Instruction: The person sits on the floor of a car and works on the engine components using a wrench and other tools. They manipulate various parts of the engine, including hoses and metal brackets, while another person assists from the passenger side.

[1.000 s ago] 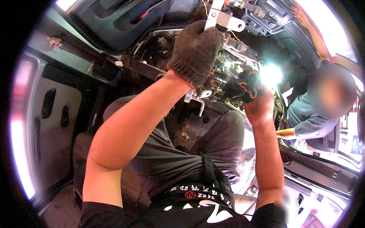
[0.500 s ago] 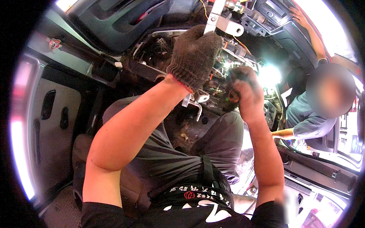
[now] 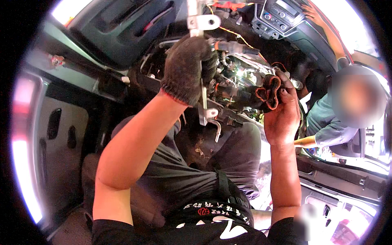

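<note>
My left hand, in a dark knit glove, is closed around a long silver metal bracket. A tab with a hole sticks out above my fist, and the bracket's lower end shows below it beside a bent rod. My bare right hand is closed on a bunched dark knit glove with orange-red edging. Some of its fingers are hidden behind the glove. Between both hands lie exposed vehicle parts, including pipes and hoses.
A car door panel is at the upper left. A console panel with round knobs lies at the upper right. At the right, another person in a blue-grey shirt leans in, one arm reaching up. An orange wire crosses the parts.
My left hand and the bracket have moved left and slightly down. My right hand has shifted right, bringing the bunched glove into clear view. The bright light there looks less glaring.
</note>
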Demonstrator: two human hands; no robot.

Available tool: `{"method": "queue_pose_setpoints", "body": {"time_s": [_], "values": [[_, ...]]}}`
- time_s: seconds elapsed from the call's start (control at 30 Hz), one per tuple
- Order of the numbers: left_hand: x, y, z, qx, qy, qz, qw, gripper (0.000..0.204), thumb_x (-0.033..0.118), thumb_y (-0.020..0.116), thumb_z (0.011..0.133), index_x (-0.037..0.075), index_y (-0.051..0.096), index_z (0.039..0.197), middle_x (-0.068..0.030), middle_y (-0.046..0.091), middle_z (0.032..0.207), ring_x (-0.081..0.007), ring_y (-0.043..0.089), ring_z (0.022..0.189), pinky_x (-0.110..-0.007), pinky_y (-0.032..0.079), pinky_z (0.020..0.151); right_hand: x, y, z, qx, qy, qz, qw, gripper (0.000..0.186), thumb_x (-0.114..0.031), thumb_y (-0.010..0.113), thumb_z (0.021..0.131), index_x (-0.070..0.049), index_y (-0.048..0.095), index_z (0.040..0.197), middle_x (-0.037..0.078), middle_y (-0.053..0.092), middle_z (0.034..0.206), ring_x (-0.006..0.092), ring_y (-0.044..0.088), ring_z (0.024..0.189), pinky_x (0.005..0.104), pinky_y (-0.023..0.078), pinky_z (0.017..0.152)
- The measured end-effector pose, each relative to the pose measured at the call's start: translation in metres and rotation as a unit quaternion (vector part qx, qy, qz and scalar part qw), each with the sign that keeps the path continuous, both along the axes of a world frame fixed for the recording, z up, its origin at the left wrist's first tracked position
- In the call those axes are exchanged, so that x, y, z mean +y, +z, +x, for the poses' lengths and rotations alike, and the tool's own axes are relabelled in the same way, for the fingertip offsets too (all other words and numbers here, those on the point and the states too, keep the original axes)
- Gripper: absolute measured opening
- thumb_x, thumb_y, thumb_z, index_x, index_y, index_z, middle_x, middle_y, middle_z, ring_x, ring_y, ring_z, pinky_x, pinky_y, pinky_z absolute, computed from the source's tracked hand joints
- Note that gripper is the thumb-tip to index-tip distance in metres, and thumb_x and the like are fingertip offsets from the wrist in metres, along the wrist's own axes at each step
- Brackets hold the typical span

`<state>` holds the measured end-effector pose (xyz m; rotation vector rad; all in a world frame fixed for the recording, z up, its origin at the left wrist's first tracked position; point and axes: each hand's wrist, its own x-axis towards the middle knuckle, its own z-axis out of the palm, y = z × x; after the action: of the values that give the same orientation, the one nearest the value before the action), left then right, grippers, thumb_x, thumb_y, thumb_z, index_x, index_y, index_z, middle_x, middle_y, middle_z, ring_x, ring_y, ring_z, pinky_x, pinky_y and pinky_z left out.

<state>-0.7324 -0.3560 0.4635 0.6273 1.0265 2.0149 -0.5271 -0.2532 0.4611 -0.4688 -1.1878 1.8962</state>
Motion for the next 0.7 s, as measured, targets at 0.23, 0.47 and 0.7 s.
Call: {"method": "queue_pose_setpoints", "body": {"time_s": [0.23,0.47,0.7], "values": [[-0.004,0.005,-0.004,-0.099,-0.041,0.052,0.993,0.013,0.021,0.058,0.079,0.010,0.051,0.080,-0.0013,0.043,0.061,-0.0168,0.040,0.048,-0.033,0.039,0.046,-0.005,-0.008,0.018,-0.051,-0.057,0.137,0.988,0.041,-0.004,0.053,0.095,0.002,0.044,0.134,0.015,0.056,0.128,0.0243,0.057,0.118,0.0390,0.043,0.103],[-0.002,-0.001,-0.005,-0.068,-0.056,0.031,0.996,0.021,0.028,0.060,0.083,0.007,0.055,0.083,-0.0028,0.049,0.061,-0.0163,0.044,0.048,-0.032,0.045,0.046,-0.018,0.022,0.017,-0.157,0.014,0.525,0.836,0.054,0.003,0.072,0.076,-0.003,0.053,0.126,0.018,0.059,0.121,0.0313,0.059,0.112,0.0367,0.048,0.093],[0.002,0.001,0.025,-0.092,0.008,0.017,0.996,0.014,0.016,0.057,0.090,0.004,0.062,0.094,0.0041,0.047,0.062,-0.0058,0.040,0.048,-0.023,0.031,0.043,-0.013,0.014,0.000,-0.224,0.012,0.600,0.768,0.032,-0.003,0.069,0.076,-0.004,0.056,0.105,0.016,0.063,0.099,0.0383,0.063,0.083,0.0404,0.052,0.073]]}}
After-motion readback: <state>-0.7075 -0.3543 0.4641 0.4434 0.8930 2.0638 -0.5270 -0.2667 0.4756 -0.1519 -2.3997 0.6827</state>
